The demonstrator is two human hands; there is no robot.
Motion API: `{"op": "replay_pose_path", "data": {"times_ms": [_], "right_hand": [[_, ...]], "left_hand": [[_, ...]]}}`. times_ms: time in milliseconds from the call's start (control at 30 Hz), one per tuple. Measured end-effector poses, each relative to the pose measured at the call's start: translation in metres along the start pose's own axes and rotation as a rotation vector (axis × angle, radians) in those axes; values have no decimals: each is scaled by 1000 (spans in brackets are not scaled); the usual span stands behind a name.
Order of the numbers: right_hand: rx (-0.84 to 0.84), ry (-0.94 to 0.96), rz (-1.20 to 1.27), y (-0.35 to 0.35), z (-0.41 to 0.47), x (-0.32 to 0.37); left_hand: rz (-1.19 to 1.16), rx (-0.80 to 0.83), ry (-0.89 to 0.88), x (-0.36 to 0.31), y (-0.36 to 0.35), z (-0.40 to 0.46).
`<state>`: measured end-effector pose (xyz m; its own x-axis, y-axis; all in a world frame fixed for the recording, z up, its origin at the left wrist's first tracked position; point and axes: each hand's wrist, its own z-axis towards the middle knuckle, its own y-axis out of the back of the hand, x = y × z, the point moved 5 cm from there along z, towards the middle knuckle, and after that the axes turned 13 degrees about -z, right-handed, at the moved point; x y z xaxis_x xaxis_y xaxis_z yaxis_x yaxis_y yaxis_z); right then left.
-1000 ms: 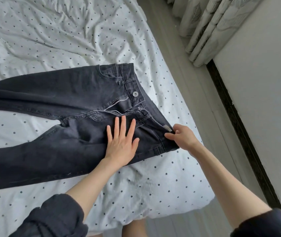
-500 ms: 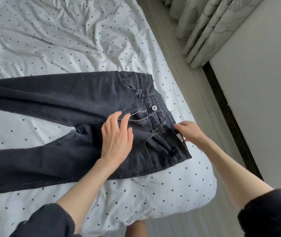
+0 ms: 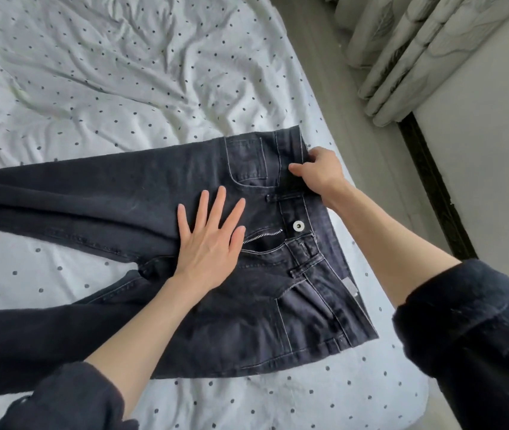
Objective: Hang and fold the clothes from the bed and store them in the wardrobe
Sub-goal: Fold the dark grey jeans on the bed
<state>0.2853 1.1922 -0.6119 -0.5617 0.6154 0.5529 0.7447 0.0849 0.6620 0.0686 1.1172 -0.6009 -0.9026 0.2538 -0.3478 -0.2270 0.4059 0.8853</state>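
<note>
Dark grey jeans (image 3: 98, 200) lie front-up on the bed (image 3: 107, 72), waistband toward the right edge, both legs running off to the left. The fly is open, with a silver button beside the zip. My left hand (image 3: 210, 240) presses flat on the crotch area just left of the zip, fingers spread and straight. My right hand (image 3: 316, 172) grips the far corner of the waistband, fingers curled over its edge and thumb on top.
The sheet is white with dark dots and wrinkled across the far half. The bed's right edge drops to a light floor (image 3: 349, 97). Patterned curtains (image 3: 402, 48) hang at the top right beside a pale wall (image 3: 489, 156) with a black skirting strip.
My right hand has moved from the near part of the waistband to its far corner and taken hold there. My left hand has slid toward the far leg and flattened. The view has shifted closer.
</note>
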Motion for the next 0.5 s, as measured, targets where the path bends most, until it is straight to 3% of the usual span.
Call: {"op": "replay_pose_path", "data": {"times_ms": [167,333,500], "right_hand": [[-124,-48,84,34,22,-4],[-89,-172,28,9,32,-19],[-26,-179,-183,-13,21,-20]], "left_hand": [[-4,11,-60,-25,2,28],[-11,121,-60,-22,-10,43],[48,90,-185,4,3,22]]}}
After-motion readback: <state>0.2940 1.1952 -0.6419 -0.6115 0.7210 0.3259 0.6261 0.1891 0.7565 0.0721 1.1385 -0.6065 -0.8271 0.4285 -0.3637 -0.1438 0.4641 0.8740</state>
